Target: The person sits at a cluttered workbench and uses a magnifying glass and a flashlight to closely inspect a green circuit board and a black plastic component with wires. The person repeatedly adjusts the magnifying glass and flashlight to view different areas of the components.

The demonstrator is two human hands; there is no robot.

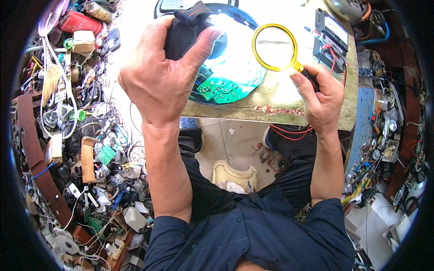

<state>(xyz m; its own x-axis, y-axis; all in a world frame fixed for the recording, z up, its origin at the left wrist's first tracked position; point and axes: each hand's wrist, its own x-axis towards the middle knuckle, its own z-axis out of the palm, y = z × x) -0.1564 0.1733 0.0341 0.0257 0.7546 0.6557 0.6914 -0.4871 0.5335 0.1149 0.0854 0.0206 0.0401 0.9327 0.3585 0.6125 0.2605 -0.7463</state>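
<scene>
My left hand [169,77] is closed around a black thing with a dark strap [193,12] that carries thin orange lines; it looks like a headlamp, though my fingers hide part of it. Strong white glare lies just right of it. Below, on the table, rests a round dark-rimmed appliance base with a green circuit board [221,90], partly washed out by the light. My right hand [323,97] grips the black handle of a magnifying glass [274,47] with a yellow rim. Its lens is held above the table, beside the board's right edge.
On the wooden table [289,118], an analog multimeter [332,34] with red and black leads stands at the far right. Heaped electronic parts and cables [108,153] fill the left side; more parts [384,131] crowd the right. A cream plastic stool [233,174] is between my legs.
</scene>
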